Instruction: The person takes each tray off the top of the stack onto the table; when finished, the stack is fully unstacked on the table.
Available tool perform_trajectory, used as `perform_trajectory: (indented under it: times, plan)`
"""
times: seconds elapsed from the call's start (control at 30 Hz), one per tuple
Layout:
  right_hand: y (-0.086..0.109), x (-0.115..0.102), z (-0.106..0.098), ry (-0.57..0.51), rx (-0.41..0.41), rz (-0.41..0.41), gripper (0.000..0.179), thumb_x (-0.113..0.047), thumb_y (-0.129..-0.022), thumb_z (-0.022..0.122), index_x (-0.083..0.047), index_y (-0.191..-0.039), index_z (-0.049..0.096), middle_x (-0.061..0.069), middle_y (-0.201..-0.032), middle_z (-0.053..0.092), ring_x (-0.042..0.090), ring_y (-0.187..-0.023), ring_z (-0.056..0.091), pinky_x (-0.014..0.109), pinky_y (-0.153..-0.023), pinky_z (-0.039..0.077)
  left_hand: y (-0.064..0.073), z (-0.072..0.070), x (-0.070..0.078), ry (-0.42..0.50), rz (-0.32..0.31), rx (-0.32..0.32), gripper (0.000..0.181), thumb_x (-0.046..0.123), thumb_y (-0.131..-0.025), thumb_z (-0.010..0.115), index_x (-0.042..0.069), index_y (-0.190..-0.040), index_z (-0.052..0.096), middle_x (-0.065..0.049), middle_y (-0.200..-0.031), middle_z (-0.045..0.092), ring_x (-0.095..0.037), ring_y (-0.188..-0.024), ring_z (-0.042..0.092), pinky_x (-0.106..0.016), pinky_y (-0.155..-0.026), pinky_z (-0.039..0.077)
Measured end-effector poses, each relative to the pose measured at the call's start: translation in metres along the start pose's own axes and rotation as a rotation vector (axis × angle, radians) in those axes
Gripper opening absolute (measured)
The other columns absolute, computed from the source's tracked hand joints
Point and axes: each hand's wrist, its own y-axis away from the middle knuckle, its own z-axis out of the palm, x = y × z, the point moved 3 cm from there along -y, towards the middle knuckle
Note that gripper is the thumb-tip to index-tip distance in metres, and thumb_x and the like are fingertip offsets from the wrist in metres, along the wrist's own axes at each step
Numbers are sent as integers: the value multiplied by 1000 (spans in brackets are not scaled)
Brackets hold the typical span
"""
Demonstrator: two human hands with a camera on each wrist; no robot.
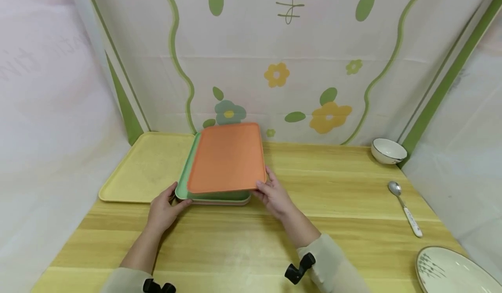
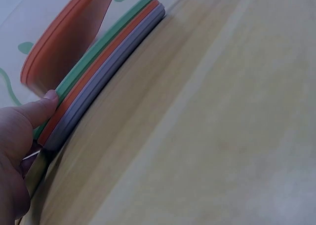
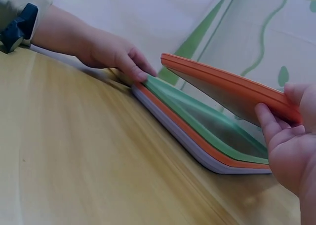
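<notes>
My right hand (image 1: 275, 197) pinches the near right corner of an orange tray (image 1: 229, 160), thumb above and fingers beneath. That tray tilts over a green tray (image 1: 183, 190), its near edge lifted clear in the right wrist view. Under the green one lie another orange tray (image 3: 197, 142) and a pale purple tray (image 3: 190, 150), stacked on the table. With its thumb on the green rim and its fingers round the side, my left hand (image 1: 162, 210) grips the near left corner of this stack. In the left wrist view the lower fingers are partly hidden.
A yellow tray (image 1: 147, 171) lies flat left of the stack. Along the right side of the wooden table (image 1: 235, 249) are a white bowl (image 1: 386, 153), a spoon (image 1: 404, 208) and a white plate (image 1: 455, 271). A flowered cloth (image 1: 235, 36) hangs behind.
</notes>
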Motion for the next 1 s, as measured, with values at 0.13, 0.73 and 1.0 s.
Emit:
perform_trajectory:
  times: [0.13, 0.73, 1.0]
  plan:
    - [10, -10, -16, -7, -3, -14, 74, -7, -102, 49, -21, -160, 5, 21, -141, 50, 11, -107, 67, 25, -95, 54, -1, -1, 0, -12, -4, -2, 88, 35, -89, 73, -7, -151, 27, -32, -150, 36, -45, -139, 38, -54, -113, 36]
    - [63, -36, -105, -71, 25, -127, 75, -3, -103, 43, -13, -158, -8, -1, -118, 67, 9, -103, 69, 21, -91, 56, -1, -2, 0, -56, -25, -20, 90, 41, -90, 70, -6, -152, 25, -32, -152, 34, -46, -141, 33, -57, -115, 31]
    - [79, -37, -141, -102, -29, -157, 75, 2, -104, 36, -11, -156, -16, 0, -121, 66, 11, -104, 69, 23, -92, 56, 0, -1, -1, -61, -20, -20, 90, 41, -90, 70, -6, -152, 25, -31, -152, 34, -46, -141, 34, -57, -115, 31]
